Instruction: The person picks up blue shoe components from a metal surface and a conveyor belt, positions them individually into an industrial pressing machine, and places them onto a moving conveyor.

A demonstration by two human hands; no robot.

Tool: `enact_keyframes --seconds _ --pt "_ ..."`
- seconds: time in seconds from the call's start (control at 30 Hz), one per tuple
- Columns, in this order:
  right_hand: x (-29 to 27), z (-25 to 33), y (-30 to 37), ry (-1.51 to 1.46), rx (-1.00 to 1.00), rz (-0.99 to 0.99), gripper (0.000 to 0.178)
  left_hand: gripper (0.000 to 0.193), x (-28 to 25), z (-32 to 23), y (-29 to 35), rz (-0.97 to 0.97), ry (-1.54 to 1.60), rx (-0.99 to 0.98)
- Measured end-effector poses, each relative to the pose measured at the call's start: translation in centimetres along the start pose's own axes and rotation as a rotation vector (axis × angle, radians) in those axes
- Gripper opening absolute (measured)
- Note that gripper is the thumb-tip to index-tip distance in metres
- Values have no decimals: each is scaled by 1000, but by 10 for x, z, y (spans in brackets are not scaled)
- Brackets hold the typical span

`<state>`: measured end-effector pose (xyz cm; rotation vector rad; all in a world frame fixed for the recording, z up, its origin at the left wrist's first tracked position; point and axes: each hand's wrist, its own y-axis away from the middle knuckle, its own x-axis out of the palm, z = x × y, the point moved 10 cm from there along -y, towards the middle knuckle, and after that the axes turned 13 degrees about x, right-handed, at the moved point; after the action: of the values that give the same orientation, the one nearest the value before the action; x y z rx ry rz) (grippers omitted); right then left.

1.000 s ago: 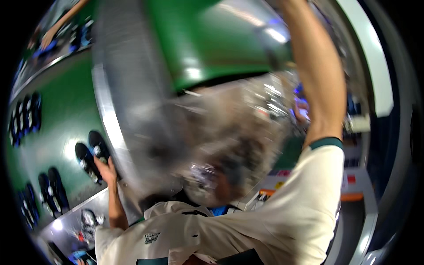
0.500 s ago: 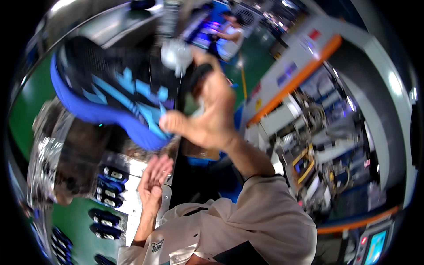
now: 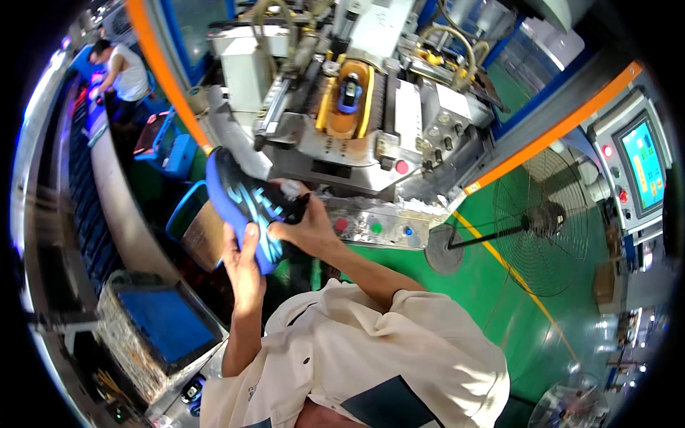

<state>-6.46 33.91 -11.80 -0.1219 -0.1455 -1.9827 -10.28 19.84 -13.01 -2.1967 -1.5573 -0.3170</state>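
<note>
A black running shoe (image 3: 237, 184) with light-blue markings and a blue sole is held in front of my chest, toe pointing away to the upper left. My left hand (image 3: 244, 269) grips the sole edge near the heel, its thumb lying along the side. Around the collar closes my right hand (image 3: 312, 230), with a crumpled whitish wad (image 3: 290, 189) showing beside its fingers at the opening. Straight ahead stands a machine (image 3: 335, 146); a small black, blue and white piece (image 3: 349, 94) sits on its tan pad (image 3: 345, 125).
Push buttons (image 3: 377, 227) line the machine's front ledge. A conveyor (image 3: 96, 214) curves along the left, beside a blue-topped box (image 3: 168, 324) and a blue bin (image 3: 187, 207). At right are a floor fan (image 3: 539, 221) and control panel (image 3: 638, 167). A person (image 3: 128, 75) works far left.
My view has swung right, from the conveyor side to the machine. The shoe has come lower and closer to my body. My left hand, open and free before, now holds it too.
</note>
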Motion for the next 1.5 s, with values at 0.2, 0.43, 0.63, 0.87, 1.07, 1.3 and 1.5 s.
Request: enact_keyframes --seconds 0.2,0.43,0.63,0.87,1.07,1.3,1.5 --pt "-192 -1 -31 -148 22 -467 60 50 128 82 -16 462 -231 -12" --pt "-335 20 -17 -207 -219 -789 61 51 202 209 -146 628 -489 -191" --pt "-374 26 11 2 -118 -1068 63 64 239 390 -318 319 -919 99" --pt "-395 46 -71 184 0 -1115 49 67 248 418 -347 411 -989 -150" --pt "-412 62 -266 875 455 -939 62 34 182 311 -247 321 89 -754" --pt "-362 -53 -396 1070 573 -855 63 61 -31 141 -153 65 -81 -546" --pt "-350 -86 -411 1141 509 -899 68 37 -120 46 -87 -301 -140 -192"
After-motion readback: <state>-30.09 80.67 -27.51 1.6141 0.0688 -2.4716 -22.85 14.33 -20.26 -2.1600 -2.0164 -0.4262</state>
